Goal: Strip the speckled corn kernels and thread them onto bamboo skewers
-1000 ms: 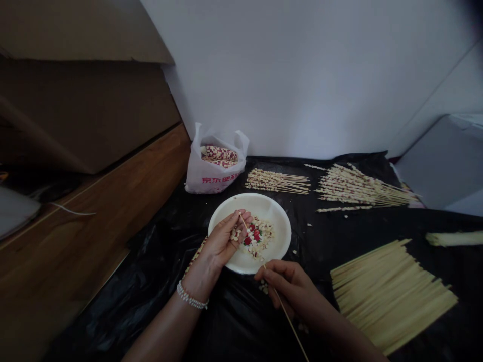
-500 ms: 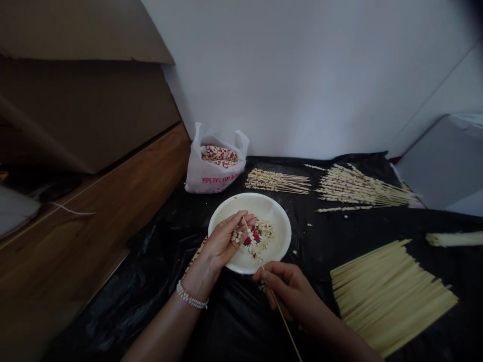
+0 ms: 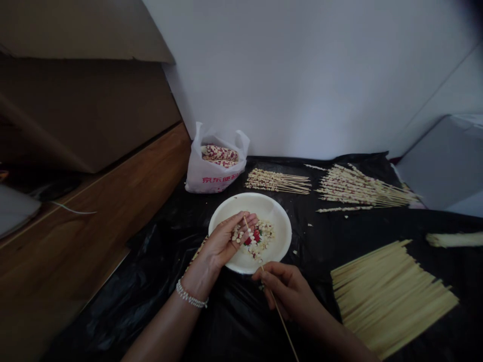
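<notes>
My left hand (image 3: 222,242) is cupped over the white bowl (image 3: 283,246), palm up, holding loose corn kernels (image 3: 236,234). Its thumb and index finger are close to the tip of a thin wooden skewer (image 3: 284,323); whether they touch it is unclear. Several pale kernels (image 3: 251,234) are threaded near that tip. Lower down, my right hand (image 3: 287,287) pinches the shaft between thumb and fingers, with the bare end slanting down toward me. More kernels (image 3: 267,230) lie in the bowl on a red printed pattern. A speckled corn cob (image 3: 196,255) is partly hidden behind my left wrist.
A white plastic bag (image 3: 204,182) holds speckled corn cobs (image 3: 219,153). Kernel-laden skewers lie in a small pile (image 3: 264,180) and a larger one (image 3: 347,186). Bare skewers (image 3: 392,296) spread at right, near a pale bundle (image 3: 455,239). Black plastic sheeting (image 3: 151,271) covers the floor.
The skewer tip shows slightly farther right of my left thumb, and my left fingers have opened a little. My right hand has barely moved.
</notes>
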A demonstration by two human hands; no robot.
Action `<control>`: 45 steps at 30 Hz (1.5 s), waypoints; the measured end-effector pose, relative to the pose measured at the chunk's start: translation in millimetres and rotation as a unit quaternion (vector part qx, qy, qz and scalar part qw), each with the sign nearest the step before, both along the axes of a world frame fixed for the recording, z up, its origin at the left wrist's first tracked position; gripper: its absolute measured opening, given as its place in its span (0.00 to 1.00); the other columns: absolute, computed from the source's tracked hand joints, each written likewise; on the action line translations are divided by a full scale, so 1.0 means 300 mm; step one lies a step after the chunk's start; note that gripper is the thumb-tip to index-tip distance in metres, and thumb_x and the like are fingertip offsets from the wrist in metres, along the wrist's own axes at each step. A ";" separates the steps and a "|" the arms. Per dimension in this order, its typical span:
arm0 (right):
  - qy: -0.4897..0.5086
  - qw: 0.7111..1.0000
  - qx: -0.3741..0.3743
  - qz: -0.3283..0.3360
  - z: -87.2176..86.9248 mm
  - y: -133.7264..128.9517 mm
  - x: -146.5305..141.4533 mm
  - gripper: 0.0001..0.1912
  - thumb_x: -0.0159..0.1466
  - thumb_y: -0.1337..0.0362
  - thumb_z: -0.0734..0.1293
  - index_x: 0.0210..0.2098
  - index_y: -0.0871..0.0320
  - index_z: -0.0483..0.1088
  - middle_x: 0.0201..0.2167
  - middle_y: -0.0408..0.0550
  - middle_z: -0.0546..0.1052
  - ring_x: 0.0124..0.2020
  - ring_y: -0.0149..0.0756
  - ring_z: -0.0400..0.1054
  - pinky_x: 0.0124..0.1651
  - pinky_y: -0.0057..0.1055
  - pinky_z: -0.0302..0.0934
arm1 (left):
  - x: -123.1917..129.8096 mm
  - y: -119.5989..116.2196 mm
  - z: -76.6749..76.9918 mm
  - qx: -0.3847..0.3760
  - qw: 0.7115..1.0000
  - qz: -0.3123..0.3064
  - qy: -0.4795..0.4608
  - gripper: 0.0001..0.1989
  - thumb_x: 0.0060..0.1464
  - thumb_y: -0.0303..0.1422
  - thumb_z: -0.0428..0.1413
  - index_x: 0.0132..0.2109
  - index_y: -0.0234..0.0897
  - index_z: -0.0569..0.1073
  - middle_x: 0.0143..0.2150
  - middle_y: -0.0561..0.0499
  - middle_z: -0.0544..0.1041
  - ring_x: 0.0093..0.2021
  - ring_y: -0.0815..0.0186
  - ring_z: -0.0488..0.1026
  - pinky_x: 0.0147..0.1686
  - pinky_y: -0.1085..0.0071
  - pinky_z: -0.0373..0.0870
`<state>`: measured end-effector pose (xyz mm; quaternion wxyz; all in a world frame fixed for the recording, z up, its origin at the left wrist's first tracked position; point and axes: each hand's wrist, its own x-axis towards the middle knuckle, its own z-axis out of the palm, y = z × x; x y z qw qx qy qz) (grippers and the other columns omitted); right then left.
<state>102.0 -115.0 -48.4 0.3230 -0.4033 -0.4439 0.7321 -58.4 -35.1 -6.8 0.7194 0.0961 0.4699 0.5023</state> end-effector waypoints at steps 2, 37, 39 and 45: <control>0.010 1.000 -0.005 -0.001 -0.003 -0.001 0.000 0.25 0.58 0.43 0.67 0.34 0.61 0.73 0.11 0.35 0.66 0.09 0.19 0.49 0.13 0.20 0.40 | 0.004 -0.003 0.008 -0.002 1.000 -0.002 0.000 0.15 0.60 0.23 0.53 0.53 0.28 0.74 0.49 0.36 0.80 0.42 0.61 0.80 0.33 0.76 0.78; 0.077 0.995 -0.028 -0.054 -0.002 0.033 0.032 0.18 0.62 0.49 0.68 0.36 0.59 0.74 0.11 0.32 0.65 0.09 0.18 0.45 0.14 0.21 0.36 | -0.017 -0.011 -0.046 0.027 0.994 -0.043 -0.092 0.27 0.49 0.10 0.49 0.53 0.35 0.74 0.51 0.42 0.79 0.52 0.61 0.76 0.51 0.67 0.74; 0.078 0.995 -0.027 -0.051 -0.001 0.033 0.035 0.17 0.62 0.49 0.68 0.36 0.59 0.74 0.11 0.33 0.65 0.09 0.18 0.45 0.14 0.22 0.35 | -0.022 -0.009 -0.055 0.041 0.993 -0.033 -0.104 0.34 0.46 0.07 0.45 0.56 0.36 0.72 0.53 0.43 0.78 0.54 0.62 0.75 0.53 0.67 0.72; 0.067 0.996 -0.032 -0.049 -0.006 0.028 0.036 0.18 0.62 0.49 0.67 0.36 0.58 0.74 0.11 0.33 0.65 0.09 0.19 0.45 0.15 0.23 0.36 | -0.010 -0.012 -0.058 0.060 0.996 0.006 -0.069 0.22 0.52 0.12 0.51 0.53 0.28 0.73 0.53 0.38 0.77 0.55 0.61 0.74 0.54 0.70 0.71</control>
